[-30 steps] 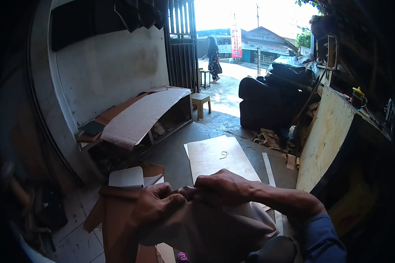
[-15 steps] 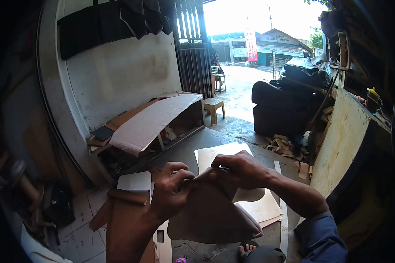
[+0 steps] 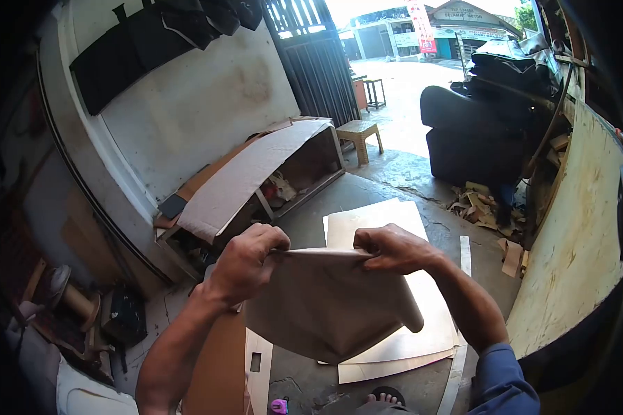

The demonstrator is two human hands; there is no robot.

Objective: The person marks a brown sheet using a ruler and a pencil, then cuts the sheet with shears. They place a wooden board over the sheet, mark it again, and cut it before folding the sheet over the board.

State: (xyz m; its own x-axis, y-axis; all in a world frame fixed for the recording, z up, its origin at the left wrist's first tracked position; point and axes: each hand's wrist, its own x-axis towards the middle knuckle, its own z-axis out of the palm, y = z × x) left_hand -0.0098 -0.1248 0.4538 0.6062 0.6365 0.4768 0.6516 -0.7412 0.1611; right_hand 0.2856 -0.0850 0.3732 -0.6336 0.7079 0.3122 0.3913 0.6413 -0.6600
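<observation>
A limp, grey-brown sheet of leather-like material (image 3: 332, 297) hangs between my two hands. My left hand (image 3: 246, 266) pinches its upper left corner, fingers curled over the edge. At the upper right, my right hand (image 3: 393, 249) grips the same edge between thumb and bent fingers. The top edge is pulled nearly straight, while the lower part sags and its right side curls. Beneath and behind it, pale flat sheets (image 3: 432, 311) lie stacked on the floor, partly hidden by the hanging material. A brown sheet (image 3: 218, 360) lies below my left forearm.
A pink tape measure (image 3: 279, 405) lies near my foot. A long pale strip (image 3: 464, 259) runs along the right. A low cabinet (image 3: 299, 169) bears a quilted panel (image 3: 246, 180). Beyond are a stool (image 3: 358, 130), dark upholstered pieces (image 3: 464, 152), scraps (image 3: 481, 207) and a leaning board (image 3: 574, 214).
My hands have moved apart, drawing the bunched top edge of the sheet out nearly straight. The sheet hangs more spread out. The head view has tilted and shifted.
</observation>
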